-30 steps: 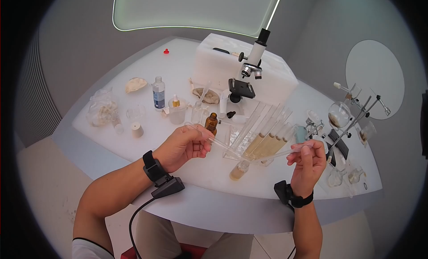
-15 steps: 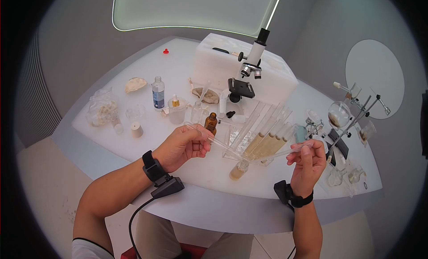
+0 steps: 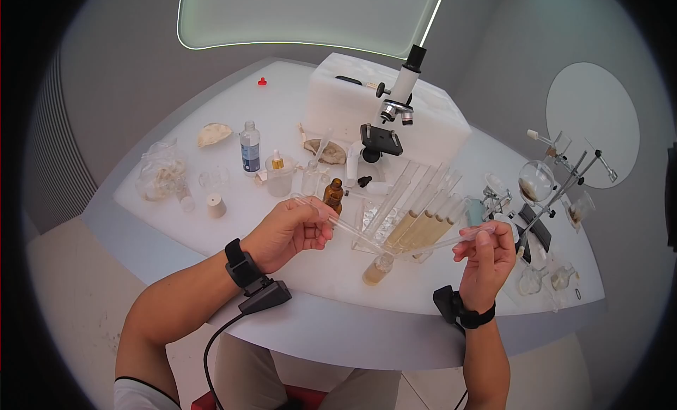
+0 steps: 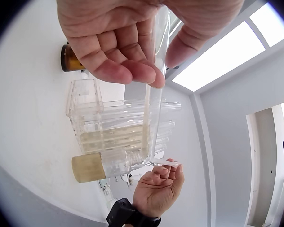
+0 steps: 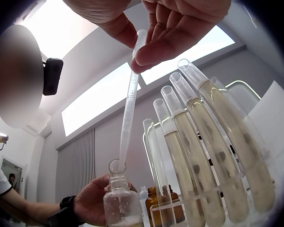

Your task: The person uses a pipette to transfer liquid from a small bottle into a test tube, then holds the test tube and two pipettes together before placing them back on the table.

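The left hand (image 3: pixel 285 232) pinches a clear glass tube (image 4: pixel 156 109), tilted down over a small glass bottle (image 3: pixel 379 269) with pale yellowish liquid. Between thumb and fingers, the right hand (image 3: pixel 489 258) holds a plastic dropper (image 5: pixel 129 109) by its bulb; its lower end meets the tube's mouth above the bottle. In the right wrist view the dropper tip shows at the round tube opening. Behind the bottle stands a clear rack (image 5: pixel 227 184) of test tubes, several with yellowish liquid (image 3: pixel 416 230).
A brown bottle (image 3: pixel 333 193) stands beyond the left hand. A microscope (image 3: pixel 395 106) is at the back by a white box (image 3: pixel 437 128). A labelled bottle (image 3: pixel 250 152), a plastic bag (image 3: pixel 161 176) and a stopper (image 3: pixel 216 206) lie left; a flask on a stand (image 3: pixel 537 182) is at right.
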Available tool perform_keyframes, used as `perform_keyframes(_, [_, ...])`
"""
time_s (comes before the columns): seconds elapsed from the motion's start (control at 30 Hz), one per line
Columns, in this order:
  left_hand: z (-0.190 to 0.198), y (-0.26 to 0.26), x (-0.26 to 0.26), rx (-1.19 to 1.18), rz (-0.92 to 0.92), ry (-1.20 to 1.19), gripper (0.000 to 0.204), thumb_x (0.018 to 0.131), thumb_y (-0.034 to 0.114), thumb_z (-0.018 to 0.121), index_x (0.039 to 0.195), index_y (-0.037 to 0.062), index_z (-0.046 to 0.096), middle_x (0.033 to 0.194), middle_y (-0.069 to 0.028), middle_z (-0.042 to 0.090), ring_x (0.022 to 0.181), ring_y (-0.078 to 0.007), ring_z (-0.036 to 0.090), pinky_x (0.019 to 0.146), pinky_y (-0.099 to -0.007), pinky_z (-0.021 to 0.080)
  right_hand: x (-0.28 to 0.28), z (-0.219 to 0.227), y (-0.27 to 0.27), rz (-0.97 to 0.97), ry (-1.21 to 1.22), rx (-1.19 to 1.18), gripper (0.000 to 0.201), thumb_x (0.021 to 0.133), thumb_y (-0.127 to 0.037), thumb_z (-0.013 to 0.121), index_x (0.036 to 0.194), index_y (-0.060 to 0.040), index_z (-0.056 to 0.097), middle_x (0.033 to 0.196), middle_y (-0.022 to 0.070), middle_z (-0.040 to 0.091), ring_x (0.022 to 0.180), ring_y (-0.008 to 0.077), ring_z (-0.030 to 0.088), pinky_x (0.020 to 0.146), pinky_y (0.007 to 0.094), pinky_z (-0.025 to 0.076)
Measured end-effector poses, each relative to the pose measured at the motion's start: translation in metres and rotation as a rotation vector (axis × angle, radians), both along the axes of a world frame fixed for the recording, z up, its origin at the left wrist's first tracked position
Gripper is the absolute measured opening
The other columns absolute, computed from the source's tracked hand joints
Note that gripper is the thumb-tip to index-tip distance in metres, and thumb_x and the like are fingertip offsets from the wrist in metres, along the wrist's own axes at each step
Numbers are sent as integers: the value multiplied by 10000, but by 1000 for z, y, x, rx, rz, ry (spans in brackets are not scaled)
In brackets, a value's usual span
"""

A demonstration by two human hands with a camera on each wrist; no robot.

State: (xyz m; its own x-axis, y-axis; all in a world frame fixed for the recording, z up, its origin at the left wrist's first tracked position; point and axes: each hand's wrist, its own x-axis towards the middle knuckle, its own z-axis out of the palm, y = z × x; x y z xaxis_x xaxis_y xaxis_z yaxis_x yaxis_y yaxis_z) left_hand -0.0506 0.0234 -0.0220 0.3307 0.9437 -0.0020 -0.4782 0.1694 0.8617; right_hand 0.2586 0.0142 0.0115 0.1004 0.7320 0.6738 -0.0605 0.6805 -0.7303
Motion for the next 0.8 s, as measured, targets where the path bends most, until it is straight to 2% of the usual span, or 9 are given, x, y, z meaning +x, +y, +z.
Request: perform_keyframes(0.8, [0,0,0,43,17,23,177,901,179,581,979,32,643,764,-45,659,686,-102,631,701,-251,532,1,0,-1,20,8,-11,86,962,-83,558,1002,-10,538,887,147,693,618,120,645,531,233,514])
